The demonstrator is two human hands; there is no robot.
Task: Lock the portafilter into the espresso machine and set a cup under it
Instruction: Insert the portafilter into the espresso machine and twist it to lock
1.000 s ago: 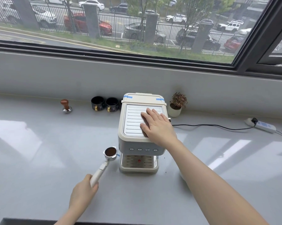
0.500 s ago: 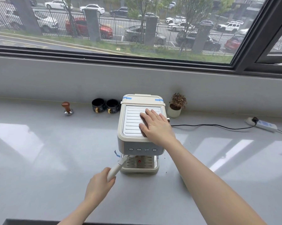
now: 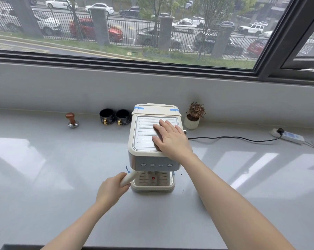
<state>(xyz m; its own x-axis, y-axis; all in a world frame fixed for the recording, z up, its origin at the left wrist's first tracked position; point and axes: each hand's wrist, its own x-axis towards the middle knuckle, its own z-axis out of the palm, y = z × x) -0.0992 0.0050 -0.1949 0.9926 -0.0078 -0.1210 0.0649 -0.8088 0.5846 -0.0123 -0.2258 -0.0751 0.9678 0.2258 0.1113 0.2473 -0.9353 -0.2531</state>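
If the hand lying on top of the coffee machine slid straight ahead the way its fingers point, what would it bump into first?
The right hand points back and left across the machine top. It would probably meet the raised lid at the back first; the cups lie farther left.

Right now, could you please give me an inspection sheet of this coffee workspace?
Surface: grey counter, a few dark specks near the machine.
Job's things: espresso machine; portafilter handle angled out under its front left; two black cups behind, none on the drip tray.
Clutter: tamper, potted plant.
Hands: left hand grips the handle; right hand flat on the machine top.
Cables: black cord to power strip.
Surroundings: window, parked cars outside.
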